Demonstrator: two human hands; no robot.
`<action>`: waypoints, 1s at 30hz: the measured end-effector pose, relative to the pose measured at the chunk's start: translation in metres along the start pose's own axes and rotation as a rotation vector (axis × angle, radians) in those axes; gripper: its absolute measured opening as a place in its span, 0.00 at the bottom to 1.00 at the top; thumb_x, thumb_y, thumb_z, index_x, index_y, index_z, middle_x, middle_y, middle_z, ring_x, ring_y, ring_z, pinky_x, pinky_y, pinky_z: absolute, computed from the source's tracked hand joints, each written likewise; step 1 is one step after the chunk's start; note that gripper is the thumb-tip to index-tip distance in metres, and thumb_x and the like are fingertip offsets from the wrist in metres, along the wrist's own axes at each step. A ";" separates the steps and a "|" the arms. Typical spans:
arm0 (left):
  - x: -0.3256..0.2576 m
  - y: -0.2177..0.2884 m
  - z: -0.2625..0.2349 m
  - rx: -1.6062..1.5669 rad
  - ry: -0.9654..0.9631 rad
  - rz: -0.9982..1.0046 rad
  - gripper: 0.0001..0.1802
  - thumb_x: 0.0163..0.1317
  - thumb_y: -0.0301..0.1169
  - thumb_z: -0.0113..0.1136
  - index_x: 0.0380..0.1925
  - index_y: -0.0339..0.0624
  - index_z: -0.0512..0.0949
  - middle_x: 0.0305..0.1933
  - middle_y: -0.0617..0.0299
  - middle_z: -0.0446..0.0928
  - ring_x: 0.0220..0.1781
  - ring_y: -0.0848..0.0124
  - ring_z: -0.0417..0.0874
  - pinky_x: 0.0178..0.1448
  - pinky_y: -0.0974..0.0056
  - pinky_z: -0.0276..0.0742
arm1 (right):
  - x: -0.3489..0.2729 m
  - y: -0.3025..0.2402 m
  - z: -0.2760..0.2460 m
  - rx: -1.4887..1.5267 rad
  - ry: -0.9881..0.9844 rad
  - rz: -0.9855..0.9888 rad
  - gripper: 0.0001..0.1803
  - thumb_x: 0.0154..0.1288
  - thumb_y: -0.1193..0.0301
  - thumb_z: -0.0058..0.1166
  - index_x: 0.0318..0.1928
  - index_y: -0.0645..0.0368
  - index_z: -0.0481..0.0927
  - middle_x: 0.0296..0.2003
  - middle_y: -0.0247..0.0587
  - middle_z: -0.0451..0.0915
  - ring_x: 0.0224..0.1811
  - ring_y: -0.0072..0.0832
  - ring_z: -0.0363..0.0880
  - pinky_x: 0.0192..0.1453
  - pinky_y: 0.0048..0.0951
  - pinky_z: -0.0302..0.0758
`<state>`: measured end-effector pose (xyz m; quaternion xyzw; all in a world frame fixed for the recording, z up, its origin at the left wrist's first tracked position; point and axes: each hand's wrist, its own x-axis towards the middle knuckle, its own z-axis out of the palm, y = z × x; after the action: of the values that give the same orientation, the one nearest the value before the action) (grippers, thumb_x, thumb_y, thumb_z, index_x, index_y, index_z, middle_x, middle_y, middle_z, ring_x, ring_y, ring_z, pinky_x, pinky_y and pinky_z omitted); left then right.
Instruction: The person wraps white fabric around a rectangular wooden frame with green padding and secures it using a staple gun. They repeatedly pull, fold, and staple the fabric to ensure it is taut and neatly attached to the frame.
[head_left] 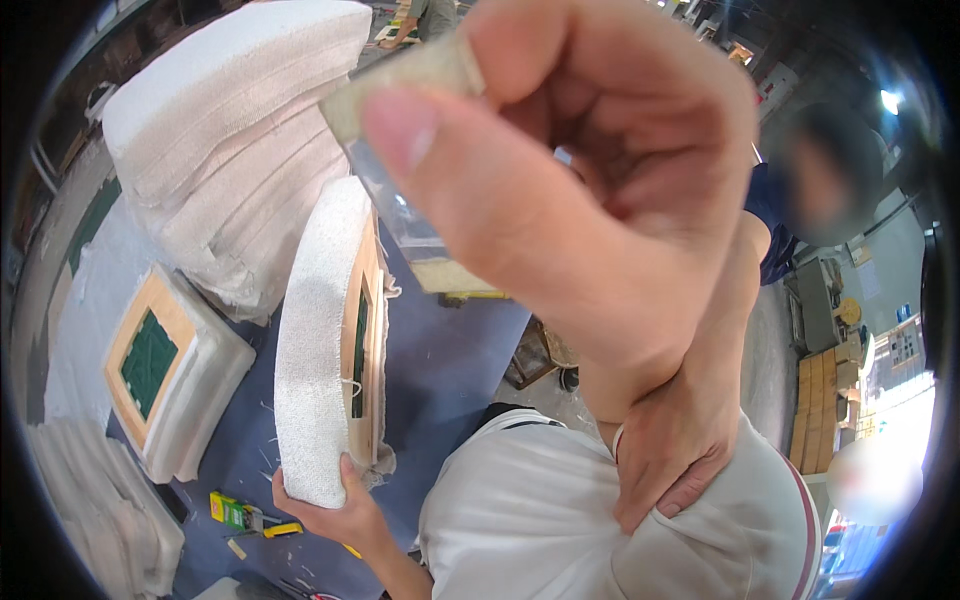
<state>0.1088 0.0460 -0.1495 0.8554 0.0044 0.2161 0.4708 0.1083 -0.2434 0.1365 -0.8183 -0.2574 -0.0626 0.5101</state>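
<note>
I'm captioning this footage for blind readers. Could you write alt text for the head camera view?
The right hand, close to the camera, pinches a small beige pad with a clear strip under it. The left hand holds a white seat cushion on edge above a blue floor. Another person's hand rests by the right wrist.

A stack of white cushions (230, 130) lies beyond a wood-framed seat pad (165, 365), with yellow-green tools (240, 515) on the blue floor (450, 340).
</note>
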 end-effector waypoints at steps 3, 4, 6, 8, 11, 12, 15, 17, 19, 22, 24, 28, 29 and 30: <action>0.014 0.012 -0.005 -0.057 -0.010 0.000 0.38 0.68 0.27 0.79 0.72 0.34 0.67 0.60 0.42 0.81 0.58 0.51 0.85 0.66 0.48 0.82 | 0.029 -0.034 -0.007 -0.291 0.656 -0.073 0.15 0.69 0.76 0.74 0.32 0.60 0.77 0.24 0.22 0.74 0.25 0.09 0.65 0.30 0.20 0.57; 0.019 0.010 -0.004 -0.083 -0.018 -0.023 0.38 0.68 0.27 0.79 0.72 0.34 0.67 0.58 0.43 0.81 0.57 0.51 0.86 0.66 0.48 0.83 | 0.030 -0.033 -0.005 -0.299 0.680 -0.070 0.15 0.68 0.76 0.74 0.32 0.60 0.77 0.24 0.22 0.74 0.25 0.09 0.66 0.30 0.21 0.57; 0.033 0.001 -0.004 -0.103 -0.022 -0.072 0.42 0.63 0.29 0.83 0.71 0.32 0.68 0.61 0.42 0.79 0.58 0.47 0.85 0.66 0.46 0.81 | 0.032 -0.039 -0.005 -0.289 0.688 -0.046 0.14 0.70 0.75 0.74 0.32 0.60 0.78 0.23 0.22 0.74 0.25 0.09 0.65 0.30 0.21 0.57; 0.024 -0.001 -0.004 -0.110 -0.049 -0.088 0.44 0.60 0.30 0.85 0.71 0.31 0.69 0.62 0.42 0.78 0.60 0.44 0.85 0.66 0.45 0.81 | 0.026 -0.050 0.001 -0.278 0.708 -0.017 0.14 0.71 0.73 0.74 0.32 0.61 0.78 0.23 0.21 0.73 0.25 0.08 0.65 0.29 0.21 0.58; 0.014 -0.008 0.002 -0.121 -0.053 -0.058 0.45 0.59 0.31 0.86 0.72 0.31 0.70 0.63 0.42 0.78 0.61 0.45 0.83 0.67 0.46 0.80 | 0.023 -0.073 0.032 -0.196 0.705 0.042 0.15 0.73 0.72 0.73 0.32 0.62 0.79 0.23 0.20 0.72 0.25 0.08 0.64 0.28 0.22 0.58; 0.012 -0.011 0.003 -0.125 -0.044 -0.054 0.45 0.59 0.32 0.87 0.72 0.31 0.70 0.63 0.42 0.78 0.62 0.45 0.83 0.67 0.46 0.80 | 0.026 -0.075 0.036 -0.195 0.694 0.069 0.15 0.74 0.71 0.73 0.32 0.62 0.80 0.23 0.20 0.72 0.25 0.08 0.64 0.28 0.22 0.58; 0.012 -0.014 0.001 -0.159 0.002 -0.041 0.46 0.56 0.33 0.89 0.71 0.32 0.72 0.65 0.44 0.78 0.65 0.46 0.80 0.71 0.47 0.76 | 0.033 -0.022 0.032 -0.378 0.617 0.226 0.16 0.76 0.70 0.72 0.32 0.62 0.80 0.22 0.19 0.71 0.25 0.07 0.63 0.27 0.22 0.58; 0.012 -0.011 -0.002 -0.027 0.017 0.009 0.44 0.56 0.29 0.88 0.70 0.33 0.72 0.66 0.45 0.78 0.68 0.50 0.81 0.74 0.48 0.75 | 0.027 0.066 0.017 -0.627 0.466 0.395 0.22 0.72 0.58 0.69 0.29 0.63 0.81 0.19 0.45 0.72 0.24 0.43 0.65 0.33 0.45 0.68; 0.017 -0.016 -0.002 -0.042 -0.011 -0.039 0.47 0.53 0.30 0.89 0.71 0.34 0.72 0.66 0.44 0.78 0.70 0.49 0.79 0.78 0.48 0.71 | 0.001 0.154 0.012 -0.685 0.230 0.647 0.21 0.71 0.51 0.69 0.33 0.58 0.90 0.28 0.47 0.87 0.30 0.48 0.85 0.40 0.46 0.80; 0.027 -0.015 -0.012 -0.073 0.020 -0.046 0.48 0.52 0.31 0.89 0.71 0.35 0.72 0.64 0.45 0.80 0.67 0.48 0.82 0.76 0.48 0.73 | -0.061 0.269 0.030 -0.637 -0.026 0.927 0.21 0.69 0.48 0.72 0.41 0.53 0.98 0.33 0.49 0.92 0.39 0.46 0.93 0.47 0.45 0.85; 0.039 -0.021 -0.027 -0.063 0.019 -0.112 0.48 0.52 0.36 0.90 0.71 0.35 0.72 0.62 0.44 0.82 0.64 0.47 0.84 0.72 0.49 0.77 | -0.118 0.354 0.060 -0.673 -0.214 1.030 0.20 0.69 0.51 0.74 0.38 0.58 0.96 0.28 0.49 0.90 0.34 0.41 0.91 0.45 0.44 0.84; 0.066 -0.058 -0.054 -0.113 0.073 -0.292 0.47 0.56 0.41 0.90 0.70 0.38 0.72 0.58 0.45 0.86 0.60 0.50 0.90 0.65 0.52 0.83 | -0.159 0.432 0.149 -0.461 -0.259 0.953 0.16 0.72 0.58 0.73 0.42 0.59 0.96 0.25 0.43 0.89 0.29 0.38 0.90 0.43 0.44 0.85; 0.067 -0.068 -0.058 -0.135 0.088 -0.313 0.46 0.57 0.41 0.90 0.70 0.38 0.72 0.57 0.45 0.87 0.59 0.51 0.91 0.64 0.52 0.84 | -0.161 0.434 0.166 -0.333 -0.222 1.014 0.15 0.73 0.60 0.72 0.45 0.60 0.95 0.26 0.43 0.90 0.31 0.39 0.90 0.45 0.44 0.85; 0.065 -0.074 -0.061 -0.164 0.104 -0.329 0.46 0.58 0.41 0.89 0.70 0.39 0.71 0.56 0.46 0.88 0.58 0.52 0.91 0.63 0.53 0.85 | -0.163 0.436 0.175 -0.211 -0.181 1.077 0.15 0.74 0.62 0.72 0.48 0.61 0.94 0.28 0.42 0.90 0.33 0.40 0.91 0.47 0.44 0.86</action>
<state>0.1596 0.1498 -0.1569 0.7896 0.1510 0.1794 0.5670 0.1521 -0.3017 -0.3555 -0.8831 0.1621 0.2522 0.3609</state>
